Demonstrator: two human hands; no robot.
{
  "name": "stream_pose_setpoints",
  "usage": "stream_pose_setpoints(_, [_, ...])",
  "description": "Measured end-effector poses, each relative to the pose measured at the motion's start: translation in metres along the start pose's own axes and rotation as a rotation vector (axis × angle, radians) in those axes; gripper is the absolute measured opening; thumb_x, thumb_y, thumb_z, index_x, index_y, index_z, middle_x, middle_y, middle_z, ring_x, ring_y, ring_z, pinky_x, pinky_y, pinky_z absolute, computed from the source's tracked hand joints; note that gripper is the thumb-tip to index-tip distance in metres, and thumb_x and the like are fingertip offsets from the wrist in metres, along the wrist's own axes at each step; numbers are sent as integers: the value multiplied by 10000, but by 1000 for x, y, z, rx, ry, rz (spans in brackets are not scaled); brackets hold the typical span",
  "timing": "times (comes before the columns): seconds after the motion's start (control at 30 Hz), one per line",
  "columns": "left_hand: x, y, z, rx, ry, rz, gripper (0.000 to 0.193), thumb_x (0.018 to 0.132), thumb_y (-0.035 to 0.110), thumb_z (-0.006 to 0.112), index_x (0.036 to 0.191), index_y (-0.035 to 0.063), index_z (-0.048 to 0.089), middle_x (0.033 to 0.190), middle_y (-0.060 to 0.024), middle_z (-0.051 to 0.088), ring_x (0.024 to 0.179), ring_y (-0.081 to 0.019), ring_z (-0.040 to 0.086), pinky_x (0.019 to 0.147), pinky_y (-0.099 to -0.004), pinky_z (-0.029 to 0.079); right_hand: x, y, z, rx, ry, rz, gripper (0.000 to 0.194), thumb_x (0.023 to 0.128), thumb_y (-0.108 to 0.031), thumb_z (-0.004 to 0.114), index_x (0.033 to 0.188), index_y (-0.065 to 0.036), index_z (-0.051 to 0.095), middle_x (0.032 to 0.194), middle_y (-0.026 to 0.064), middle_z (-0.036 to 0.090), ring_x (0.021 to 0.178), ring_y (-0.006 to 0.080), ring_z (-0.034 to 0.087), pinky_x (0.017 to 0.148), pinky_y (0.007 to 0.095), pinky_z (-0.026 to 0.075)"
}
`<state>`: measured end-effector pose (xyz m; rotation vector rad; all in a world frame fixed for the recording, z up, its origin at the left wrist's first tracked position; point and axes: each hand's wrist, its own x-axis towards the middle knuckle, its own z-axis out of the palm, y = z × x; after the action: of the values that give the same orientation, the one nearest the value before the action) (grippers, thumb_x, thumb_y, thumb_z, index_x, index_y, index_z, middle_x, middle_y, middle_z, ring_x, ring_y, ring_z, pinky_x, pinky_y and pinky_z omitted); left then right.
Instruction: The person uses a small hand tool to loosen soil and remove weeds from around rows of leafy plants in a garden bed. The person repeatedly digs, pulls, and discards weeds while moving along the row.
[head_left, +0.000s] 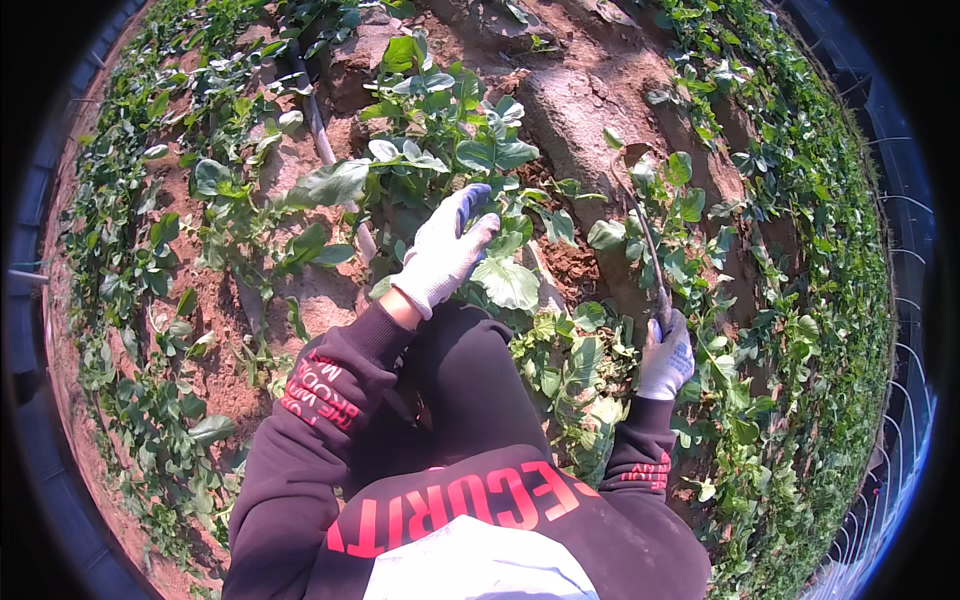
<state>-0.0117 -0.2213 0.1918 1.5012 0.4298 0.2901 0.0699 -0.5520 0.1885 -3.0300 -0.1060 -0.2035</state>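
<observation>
My left hand, in a white knit glove with bluish-grey fingers, reaches over a tall broad-leaved plant. Its thumb and fingers are apart, with leaves just beyond the fingertips. A large pale green leaf spreads beside the thumb. On the right, my right hand, gloved the same way, grips the handle of a thin-shafted hand tool. The shaft points away from me and curves at its far end, near a small brown part partly hidden by leaves; whether that is a blade is unclear.
Rows of low leafy plants run along the right, with more plants on the left. Bare brown soil lies ahead. A grey pipe or hose passes left of the tall plant. My bent knee is close below my left hand.
</observation>
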Motion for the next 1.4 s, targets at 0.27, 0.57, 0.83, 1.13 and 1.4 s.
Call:
stream_pose_setpoints(0.27, [-16, 35, -7, -292, -6, -21, 429, 964, 156, 551, 1341, -20, 445, 1290, -105, 539, 1184, -170, 509, 1042, -308, 381, -12, -8, 6, 2096, -1016, 456, 364, 988, -358, 494, 1095, -16, 558, 496, -76, 348, 345, 39, 280, 335, 202, 247])
stream_pose_setpoints(0.57, [-86, 47, -73, -1570, 238, -257, 398, 993, 298, 425, 1185, 5, 613, 1165, -149, 644, 1062, -245, 601, 1032, -432, 422, 49, -66, 143, 1340, -731, 397, 145, 908, -197, 641, 910, -89, 544, 575, -51, 473, 409, 58, 424, 345, 227, 323])
stream_pose_setpoints(0.83, [-78, 40, -107, -1642, 446, -255, 503, 988, 380, 410, 1269, -16, 540, 1226, -169, 597, 1064, -249, 579, 1001, -399, 437, 204, -128, 275, 585, -476, -225, 293, 840, -296, 665, 935, -21, 630, 785, 105, 657, 714, 223, 620, 666, 359, 479])
stream_pose_setpoints(1.13, [-64, 38, -137, -1606, 613, -281, 468, 1002, 400, 411, 1263, 38, 552, 1195, -122, 600, 1054, -241, 563, 989, -397, 429, 292, -316, 342, 371, -480, -480, 433, 847, -235, 565, 1261, -112, 527, 1118, 187, 647, 1042, 366, 608, 903, 456, 469])
stream_pose_setpoints(1.4, [-43, 30, -139, -1600, 547, -326, 468, 989, 420, 432, 1264, 65, 566, 1194, -108, 599, 1050, -222, 575, 990, -401, 426, 304, -270, 415, 240, -439, -572, 418, 909, -361, 486, 1253, -125, 519, 1010, 212, 666, 934, 380, 642, 804, 468, 500])
